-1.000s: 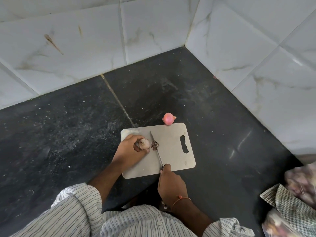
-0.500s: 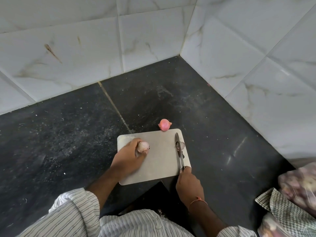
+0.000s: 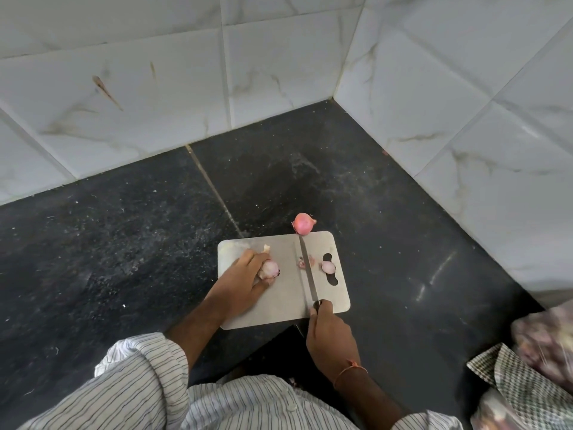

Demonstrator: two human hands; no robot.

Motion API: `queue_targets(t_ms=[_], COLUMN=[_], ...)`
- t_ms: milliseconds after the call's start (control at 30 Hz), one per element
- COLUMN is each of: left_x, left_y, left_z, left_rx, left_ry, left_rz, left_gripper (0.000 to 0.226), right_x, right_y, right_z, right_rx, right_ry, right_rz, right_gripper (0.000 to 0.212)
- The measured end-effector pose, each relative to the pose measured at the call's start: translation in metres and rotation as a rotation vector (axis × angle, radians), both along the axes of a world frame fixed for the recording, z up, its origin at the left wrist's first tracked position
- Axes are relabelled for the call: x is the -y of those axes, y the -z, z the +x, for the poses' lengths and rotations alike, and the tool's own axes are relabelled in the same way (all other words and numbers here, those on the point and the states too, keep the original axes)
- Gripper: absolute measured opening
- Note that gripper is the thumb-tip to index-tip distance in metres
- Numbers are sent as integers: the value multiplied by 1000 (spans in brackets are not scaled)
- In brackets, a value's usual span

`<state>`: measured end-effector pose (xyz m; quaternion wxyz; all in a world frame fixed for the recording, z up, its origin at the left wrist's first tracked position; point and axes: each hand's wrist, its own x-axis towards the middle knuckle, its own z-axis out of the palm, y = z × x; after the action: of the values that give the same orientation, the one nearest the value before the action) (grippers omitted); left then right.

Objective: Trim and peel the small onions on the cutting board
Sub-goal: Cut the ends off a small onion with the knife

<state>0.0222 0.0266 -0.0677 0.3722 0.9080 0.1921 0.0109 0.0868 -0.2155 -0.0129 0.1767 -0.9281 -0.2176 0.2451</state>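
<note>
near the counter's front edge lies the cutting board [image 3: 273,305], dark counter [image 3: 124,231] spreading wide to its left. left hand [image 3: 242,280] grips a small onion [image 3: 269,269] on it; right hand [image 3: 330,336] clenches the knife [image 3: 307,271]. a whole onion [image 3: 303,224] touches the far edge. tiled walls [image 3: 279,66] meet behind.

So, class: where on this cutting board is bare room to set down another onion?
Bare: the near strip of the cutting board between left hand and knife, and the far middle. Crowded: around the blade, with trimmings, and the cut piece by the handle slot.
</note>
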Motion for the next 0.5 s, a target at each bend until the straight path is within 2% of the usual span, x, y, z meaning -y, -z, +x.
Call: queue_targets(t_ms=[100, 233, 500], left_x=[0, 0, -2], left_y=[-3, -5, -15], left_z=[3, 7, 7], left_rx=[-28, -12, -63], left_ry=[-16, 7, -17], left_rz=[-22, -17, -23], left_gripper=[57, 33, 35], right_x=[-1, -3, -7], right_y=[3, 5, 9], right_z=[-5, -14, -15], right_rx=[-31, -52, -59], right_ry=[-52, -127, -152], right_rz=[-14, -10, 4], right_gripper=[15, 14, 13])
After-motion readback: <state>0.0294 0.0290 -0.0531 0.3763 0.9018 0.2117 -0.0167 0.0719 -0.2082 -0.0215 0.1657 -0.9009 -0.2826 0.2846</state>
